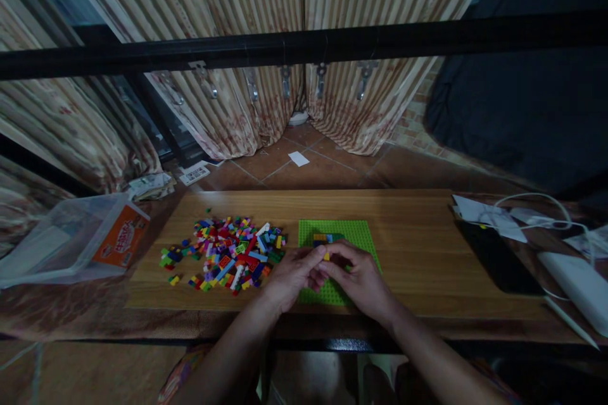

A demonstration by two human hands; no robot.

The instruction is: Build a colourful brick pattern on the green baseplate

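Note:
Both hands meet over a green studded baseplate (365, 237) on a wooden board. A small yellow toy brick (327, 256) shows between the fingertips. My right hand (357, 271) pinches it with thumb and forefinger. My left hand (295, 271) is closed with its thumb and fingers against the same spot, touching the brick; its grip is partly hidden. Just beyond the fingers, a row of built bricks (321, 238), yellow, blue and green, stands on the baseplate, partly covered by the hands. Left of the baseplate lies a loose pile of mixed coloured bricks (237, 253).
The wooden board (408, 228) lies on a cloth-covered table. A clear plastic box (71, 228) with an orange label stands at the left. To the right are a black phone-like slab (496, 259), a white device (577, 285) and cables. A black bar (285, 50) with hooks crosses beyond.

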